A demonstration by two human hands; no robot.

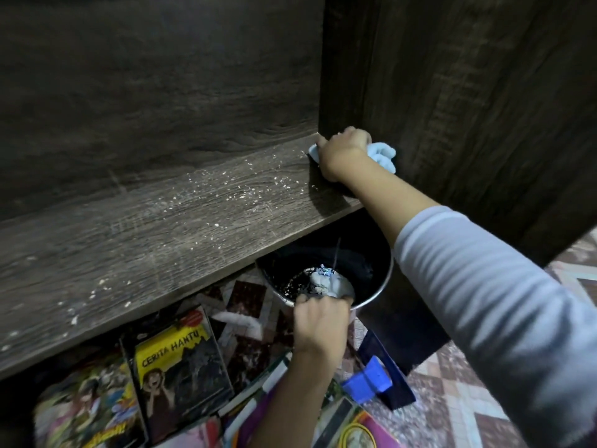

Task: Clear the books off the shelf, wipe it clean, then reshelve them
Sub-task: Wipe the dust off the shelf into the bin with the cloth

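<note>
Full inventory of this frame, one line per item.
shelf: one, dark wood, spans the frame
crumbs: many, pale, scattered on the shelf
cloth: one, light blue, shelf's back right corner
bucket: one, black inside, under shelf's front edge
books: several, mixed colours, floor at lower left
dustpan (likely): one, blue, floor right of books
floor: one, patterned, bottom right
right hand: one, grips the cloth
left hand: one, holds the bucket's rim

Shelf (161, 227): dark brown, streaked wood grain. Specks (206, 185) on it: pale, off-white. Cloth (382, 155): light blue. Sleeve (478, 286): white with faint grey stripes. Bin (355, 253): black inside, silvery rim. Book (181, 370): yellow and black cover, black lettering on the yellow. Floor (468, 399): diamond pattern in maroon, pink, white. Tool (368, 379): navy, bright blue handle.
</note>
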